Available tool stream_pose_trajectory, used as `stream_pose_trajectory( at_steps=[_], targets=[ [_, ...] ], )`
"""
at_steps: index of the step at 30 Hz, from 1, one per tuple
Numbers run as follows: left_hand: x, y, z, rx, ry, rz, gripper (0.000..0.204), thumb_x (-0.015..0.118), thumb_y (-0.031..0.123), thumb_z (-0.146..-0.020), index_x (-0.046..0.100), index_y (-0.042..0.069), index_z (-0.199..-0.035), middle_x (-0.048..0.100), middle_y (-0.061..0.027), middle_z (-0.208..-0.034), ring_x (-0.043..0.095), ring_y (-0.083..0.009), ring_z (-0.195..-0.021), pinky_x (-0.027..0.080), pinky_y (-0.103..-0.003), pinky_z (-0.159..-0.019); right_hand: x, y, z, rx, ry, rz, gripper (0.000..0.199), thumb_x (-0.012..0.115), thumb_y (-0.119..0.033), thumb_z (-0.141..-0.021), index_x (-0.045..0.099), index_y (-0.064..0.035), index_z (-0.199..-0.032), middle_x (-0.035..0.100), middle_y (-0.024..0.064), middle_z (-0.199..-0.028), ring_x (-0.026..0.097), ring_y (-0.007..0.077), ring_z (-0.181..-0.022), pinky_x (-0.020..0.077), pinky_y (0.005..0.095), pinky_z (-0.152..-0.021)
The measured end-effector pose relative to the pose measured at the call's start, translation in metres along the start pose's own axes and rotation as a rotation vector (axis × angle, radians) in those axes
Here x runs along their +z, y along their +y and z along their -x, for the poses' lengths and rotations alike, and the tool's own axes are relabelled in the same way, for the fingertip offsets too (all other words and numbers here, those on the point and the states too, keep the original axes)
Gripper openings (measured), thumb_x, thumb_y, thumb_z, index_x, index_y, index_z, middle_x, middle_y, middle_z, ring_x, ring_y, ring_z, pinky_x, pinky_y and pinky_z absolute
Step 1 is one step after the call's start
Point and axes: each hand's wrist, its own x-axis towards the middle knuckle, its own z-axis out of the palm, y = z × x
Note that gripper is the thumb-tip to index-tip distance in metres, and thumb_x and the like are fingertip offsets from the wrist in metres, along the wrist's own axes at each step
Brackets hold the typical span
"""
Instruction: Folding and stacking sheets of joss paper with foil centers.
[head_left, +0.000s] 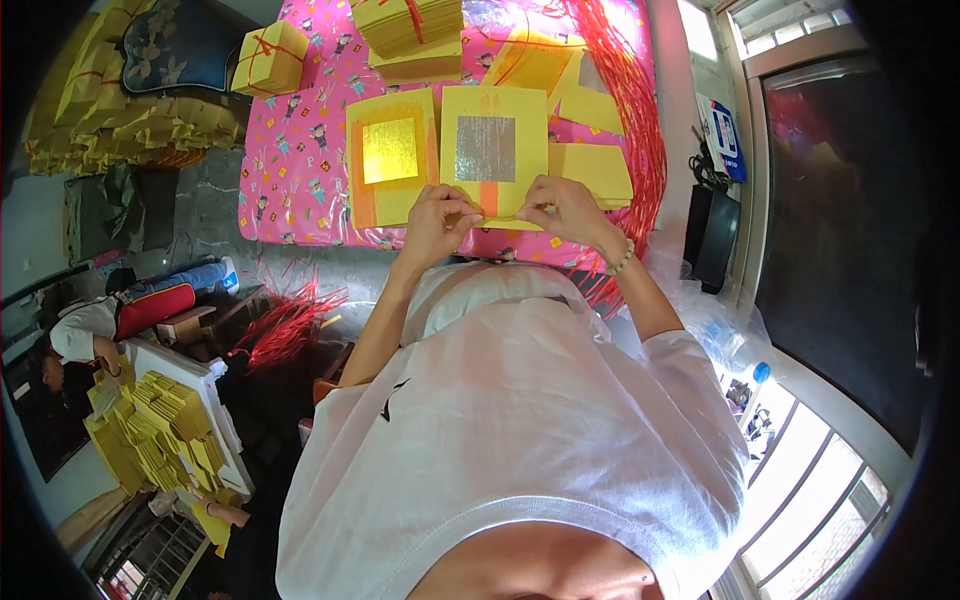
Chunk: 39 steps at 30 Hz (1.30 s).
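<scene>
A yellow sheet of joss paper with a silver foil square [486, 149] and an orange band lies before me at the table's near edge. My left hand [438, 225] pinches its near edge at the left corner, thumb and fingertips together. My right hand [568, 212], with a beaded bracelet at the wrist, pinches the same edge on the right. Along that edge the paper looks turned up between my hands. Just left lies a stack of joss paper with a gold foil square [390, 152] on top. More yellow paper [592, 172] lies beside my right hand.
Tied yellow bundles [270, 60] and a taller stack [408, 25] stand farther back on the pink patterned tablecloth [300, 175]. Red strings [640, 130] hang along the right side. At lower left, another person [90, 330] sits by a white table [225, 420] with yellow paper.
</scene>
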Motion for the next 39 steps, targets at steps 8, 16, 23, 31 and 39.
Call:
stream_pose_trajectory(
  at_steps=[8,16,23,31,39],
  targets=[
    [0.001,-0.001,-0.001,-0.008,0.004,0.001,0.012,0.075,0.015,-0.071,0.074,0.009,-0.081,0.063,-0.0051,-0.086,0.055,-0.0238,-0.084,0.047,-0.035,-0.075,0.002,0.003,-0.001,-0.025,0.022,-0.044,0.017,0.071,-0.023,-0.076,0.07,-0.0058,-0.076,0.06,0.0072,-0.075,0.059,0.0231,-0.064,0.0451,0.0356,-0.06],
    [0.0,0.0,-0.001,-0.021,-0.005,0.006,0.012,0.075,0.016,-0.071,0.074,0.009,-0.081,0.063,-0.0052,-0.086,0.055,-0.0239,-0.084,0.047,-0.035,-0.075,0.002,0.003,-0.001,-0.006,0.027,-0.051,0.018,0.07,-0.024,-0.077,0.069,-0.006,-0.075,0.06,0.0071,-0.075,0.059,0.0236,-0.065,0.0453,0.0357,-0.06],
    [0.001,-0.002,0.0,-0.011,-0.006,0.0,0.013,0.075,0.017,-0.071,0.074,0.009,-0.081,0.063,-0.0062,-0.086,0.055,-0.0247,-0.085,0.047,-0.035,-0.076,0.003,0.003,-0.001,0.017,0.028,-0.065,0.019,0.07,-0.024,-0.076,0.069,-0.0062,-0.073,0.06,0.0072,-0.075,0.059,0.0241,-0.066,0.0455,0.0365,-0.061],
    [0.001,-0.001,-0.002,-0.033,-0.011,0.011,0.012,0.074,0.016,-0.071,0.073,0.009,-0.08,0.062,-0.007,-0.086,0.055,-0.0253,-0.085,0.047,-0.036,-0.076,0.005,0.006,-0.002,0.033,0.037,-0.072,0.018,0.07,-0.024,-0.077,0.068,-0.0059,-0.073,0.061,0.0078,-0.075,0.059,0.0249,-0.067,0.0454,0.0368,-0.061],
    [-0.004,0.017,-0.007,0.109,-0.037,-0.142,0.022,0.074,0.017,-0.069,0.066,0.007,-0.087,0.059,-0.0095,-0.09,0.054,-0.0295,-0.087,0.047,-0.038,-0.077,-0.002,-0.014,0.002,-0.064,0.106,0.107,0.015,0.068,-0.022,-0.08,0.068,-0.0071,-0.078,0.06,0.0077,-0.077,0.059,0.0267,-0.074,0.0462,0.0389,-0.064]
  ],
)
